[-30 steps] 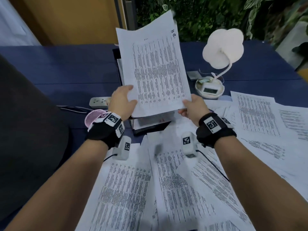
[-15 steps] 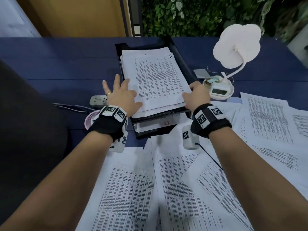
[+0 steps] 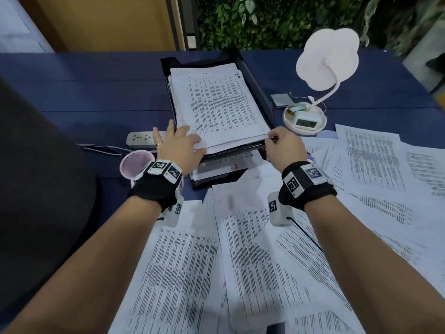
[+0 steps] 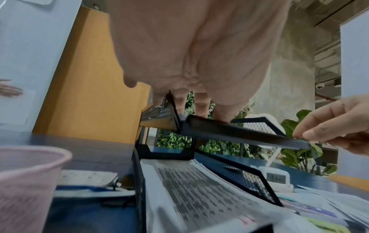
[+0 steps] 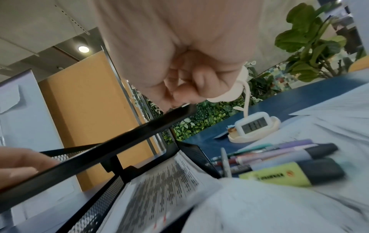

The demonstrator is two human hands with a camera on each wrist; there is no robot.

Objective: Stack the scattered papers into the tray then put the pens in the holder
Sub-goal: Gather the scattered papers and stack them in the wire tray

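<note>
**Papers being squared in the top tray**

The left hand (image 3: 179,145) lies flat, grip wide, on the printed white paper stack (image 3: 221,107) in the black mesh two-tier tray (image 3: 256,75). The right hand (image 3: 283,148) pinches the stack's near corner. Next, probably: gather the loose printed sheets (image 3: 255,261) strewn across the blue desk (image 3: 84,92). The markers and pens (image 5: 279,157) wait beside the tray; the pink mesh holder (image 3: 134,162) stands left.

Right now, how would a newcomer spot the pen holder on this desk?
Start at the black paper tray mid-desk. Just left of its near corner, beside the left hand, stands a pink mesh cup, the only pink, round thing there, with a grey power strip behind it.
</note>
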